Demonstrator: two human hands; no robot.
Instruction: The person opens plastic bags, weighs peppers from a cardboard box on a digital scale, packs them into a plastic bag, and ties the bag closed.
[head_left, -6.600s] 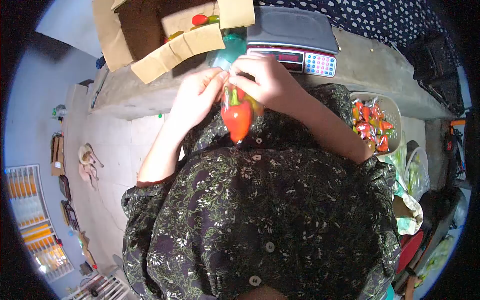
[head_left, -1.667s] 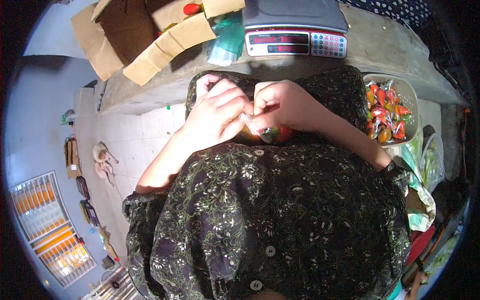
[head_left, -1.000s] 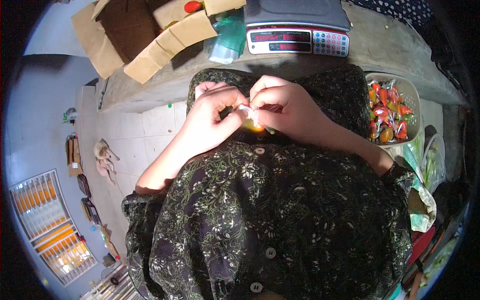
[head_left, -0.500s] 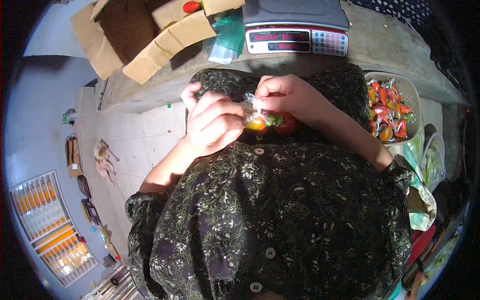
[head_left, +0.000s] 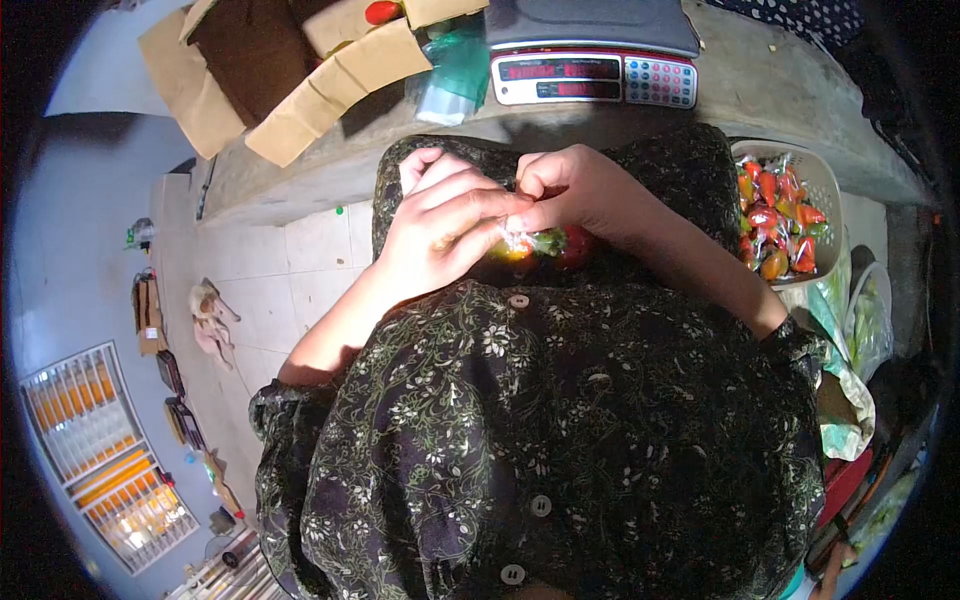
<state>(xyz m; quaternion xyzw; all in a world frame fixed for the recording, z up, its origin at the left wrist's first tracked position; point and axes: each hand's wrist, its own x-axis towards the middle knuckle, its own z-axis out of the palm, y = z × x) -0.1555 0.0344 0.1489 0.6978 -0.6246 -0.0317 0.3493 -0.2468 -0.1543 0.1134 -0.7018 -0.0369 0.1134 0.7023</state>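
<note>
A clear plastic bag of peppers, showing red, yellow and green, rests in my lap close to my shirt. My left hand and my right hand meet over the top of the bag. Both sets of fingertips pinch the gathered plastic at its neck. The outer fingers of my left hand are curled loosely, while those of my right hand are folded in. Exactly how the plastic runs between the fingertips is hidden.
On the ledge ahead stand an open cardboard box, a green plastic bag and a digital scale with a lit display. A basket of bagged peppers sits at my right. A dog lies on the tiled floor at left.
My left hand has moved right and its fingertips now touch those of my right hand. The bag's neck, visible between the hands before, is now mostly covered.
</note>
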